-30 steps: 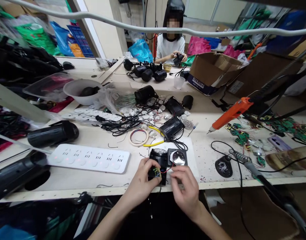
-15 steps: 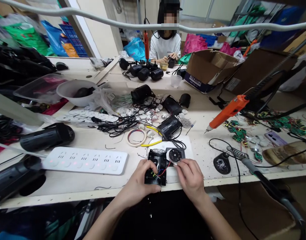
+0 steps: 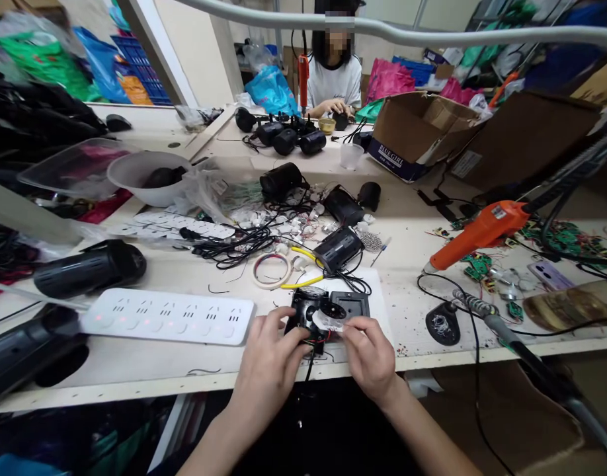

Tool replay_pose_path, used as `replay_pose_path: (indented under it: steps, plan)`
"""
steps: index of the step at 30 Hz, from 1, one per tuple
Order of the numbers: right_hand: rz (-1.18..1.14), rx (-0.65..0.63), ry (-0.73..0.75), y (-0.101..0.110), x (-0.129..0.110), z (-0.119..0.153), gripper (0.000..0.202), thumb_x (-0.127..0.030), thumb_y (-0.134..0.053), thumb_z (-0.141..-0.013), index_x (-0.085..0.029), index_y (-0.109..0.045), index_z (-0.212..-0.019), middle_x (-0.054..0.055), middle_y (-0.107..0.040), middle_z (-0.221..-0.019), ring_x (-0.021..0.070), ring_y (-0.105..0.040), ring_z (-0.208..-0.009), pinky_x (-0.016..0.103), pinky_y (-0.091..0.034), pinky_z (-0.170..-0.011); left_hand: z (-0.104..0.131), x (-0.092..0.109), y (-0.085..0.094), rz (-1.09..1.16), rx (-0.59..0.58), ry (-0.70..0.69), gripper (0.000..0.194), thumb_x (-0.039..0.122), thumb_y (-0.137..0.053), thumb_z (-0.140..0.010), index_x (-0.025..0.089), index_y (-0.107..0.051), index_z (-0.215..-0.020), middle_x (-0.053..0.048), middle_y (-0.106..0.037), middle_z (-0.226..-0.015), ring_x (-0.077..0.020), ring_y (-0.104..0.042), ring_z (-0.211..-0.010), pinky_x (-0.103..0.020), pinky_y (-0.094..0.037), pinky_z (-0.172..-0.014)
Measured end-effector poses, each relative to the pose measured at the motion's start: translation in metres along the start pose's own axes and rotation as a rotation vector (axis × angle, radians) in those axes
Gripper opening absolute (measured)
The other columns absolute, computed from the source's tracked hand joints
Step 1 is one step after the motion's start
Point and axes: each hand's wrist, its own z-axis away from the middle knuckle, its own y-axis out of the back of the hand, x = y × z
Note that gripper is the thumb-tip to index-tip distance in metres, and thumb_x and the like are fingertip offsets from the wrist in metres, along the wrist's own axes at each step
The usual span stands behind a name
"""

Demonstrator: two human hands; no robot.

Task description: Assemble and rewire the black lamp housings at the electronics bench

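At the front edge of the bench, my left hand (image 3: 274,350) has its fingers bent over the near left side of an open black plastic housing (image 3: 303,305). Thin red wires and a black cable show by its fingertips. My right hand (image 3: 371,356) pinches the edge of a small pale part with a round black disc (image 3: 332,311), tilted over the housing's right side. A square black cover (image 3: 356,303) lies on white paper just behind. What sits under the left fingers is partly hidden.
A white power strip (image 3: 169,316) lies at left. An orange electric screwdriver (image 3: 477,235) hangs at right, above a soldering iron holder (image 3: 442,324). Tape (image 3: 272,271), cables (image 3: 234,241) and black housings (image 3: 338,250) lie behind. A person (image 3: 333,79) works opposite.
My right hand has brought the disc part left, over the housing, uncovering the square cover. My left hand has shifted slightly and its fingers have moved on the housing. The screwdriver hangs further right in view.
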Motion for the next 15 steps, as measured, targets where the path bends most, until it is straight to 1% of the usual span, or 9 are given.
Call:
replay_pose_path:
  steps: [2,3,5,8,10,12,15]
  plan:
    - [-0.084,-0.002,-0.060,-0.006,-0.004,-0.007,0.027,-0.003,-0.052,-0.092,-0.020,-0.060,-0.111,0.008,-0.061,-0.090,0.0179,-0.063,-0.080,0.030,-0.058,-0.067,0.002,0.002,-0.002,-0.020,-0.033,-0.042,0.021,0.026,-0.046,-0.096,0.024,-0.067,-0.097,-0.009,-0.060,-0.109,-0.0226,-0.058,-0.088,-0.037,-0.054,-0.077]
    - [-0.120,-0.006,-0.084,-0.009,-0.006,-0.011,0.023,-0.004,-0.052,-0.093,-0.020,-0.059,-0.107,0.008,-0.060,-0.089,0.0175,-0.063,-0.079,0.030,-0.058,-0.067,0.002,0.003,-0.003,-0.009,-0.055,-0.047,0.023,0.024,-0.043,-0.097,0.024,-0.066,-0.097,-0.009,-0.061,-0.105,-0.0212,-0.060,-0.086,-0.034,-0.054,-0.074]
    - [-0.179,-0.017,-0.122,-0.013,-0.006,-0.017,0.017,-0.006,-0.052,-0.094,-0.020,-0.059,-0.100,0.007,-0.059,-0.088,0.0170,-0.062,-0.078,0.029,-0.056,-0.067,0.003,0.002,-0.006,0.017,-0.067,-0.042,0.025,0.024,-0.039,-0.099,0.023,-0.064,-0.099,-0.008,-0.062,-0.105,-0.0203,-0.062,-0.090,-0.031,-0.054,-0.074]
    - [-0.214,-0.035,-0.166,-0.016,-0.004,-0.024,0.013,-0.008,-0.051,-0.094,-0.020,-0.057,-0.094,0.005,-0.059,-0.086,0.0168,-0.061,-0.078,0.029,-0.054,-0.067,0.003,0.000,-0.008,0.052,-0.026,-0.032,0.024,0.026,-0.038,-0.100,0.024,-0.062,-0.102,-0.007,-0.065,-0.108,-0.0216,-0.063,-0.097,-0.033,-0.053,-0.080]
    - [-0.214,-0.045,-0.199,-0.017,-0.001,-0.027,0.013,-0.009,-0.050,-0.095,-0.020,-0.056,-0.091,0.004,-0.058,-0.084,0.0166,-0.060,-0.077,0.028,-0.053,-0.066,0.003,0.000,-0.008,0.107,-0.011,-0.017,0.024,0.026,-0.037,-0.100,0.024,-0.061,-0.104,-0.006,-0.066,-0.106,-0.0210,-0.062,-0.095,-0.033,-0.052,-0.081]
    - [-0.213,-0.071,-0.235,-0.018,0.001,-0.028,0.013,-0.010,-0.051,-0.095,-0.020,-0.055,-0.088,0.003,-0.058,-0.082,0.0162,-0.059,-0.075,0.027,-0.051,-0.064,0.004,0.000,-0.007,0.177,-0.011,-0.005,0.023,0.025,-0.037,-0.100,0.025,-0.059,-0.104,-0.004,-0.067,-0.102,-0.0200,-0.061,-0.093,-0.033,-0.051,-0.081]
    - [-0.210,-0.127,-0.267,-0.020,0.003,-0.028,0.013,-0.012,-0.051,-0.095,-0.020,-0.055,-0.086,0.002,-0.058,-0.078,0.0154,-0.057,-0.070,0.025,-0.049,-0.061,0.006,0.001,-0.006,0.263,-0.024,-0.024,0.018,0.024,-0.039,-0.101,0.024,-0.057,-0.103,-0.004,-0.065,-0.102,-0.0188,-0.060,-0.095,-0.032,-0.049,-0.084]
